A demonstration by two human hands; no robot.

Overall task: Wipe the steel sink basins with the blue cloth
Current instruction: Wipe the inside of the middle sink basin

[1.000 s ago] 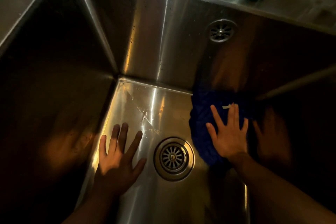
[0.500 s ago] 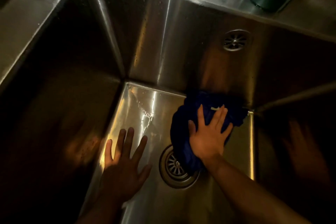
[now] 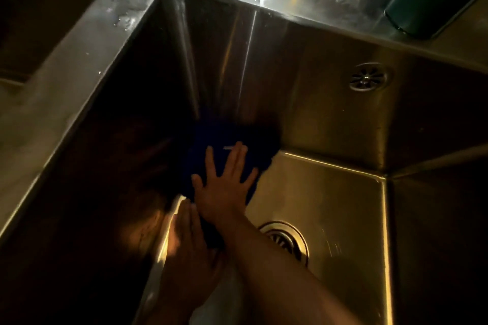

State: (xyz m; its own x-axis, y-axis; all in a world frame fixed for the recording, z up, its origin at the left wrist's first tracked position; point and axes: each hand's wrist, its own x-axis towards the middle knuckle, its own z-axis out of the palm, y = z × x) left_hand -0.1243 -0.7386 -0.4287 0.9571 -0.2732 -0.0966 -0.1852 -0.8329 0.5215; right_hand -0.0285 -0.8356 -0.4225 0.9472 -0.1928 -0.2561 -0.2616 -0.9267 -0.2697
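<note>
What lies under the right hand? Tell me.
The cloth, pressed flat by the right hand into the basin's far-left corner. The steel beneath it is covered.

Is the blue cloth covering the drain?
No, the blue cloth is pressed into the far corner by the right hand, clear of the drain.

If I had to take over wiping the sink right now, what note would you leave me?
Right hand: flat, fingers spread, pressing the blue cloth onto the basin floor.
Left hand: seems to lie flat on the floor by the left wall, holding nothing, partly under the right forearm.
Cloth: in the far-left corner of the sink basin, beyond the drain.
Done: wiping is under way; how much is already clean cannot be told.
Left: probably the walls and the second basin.
</note>
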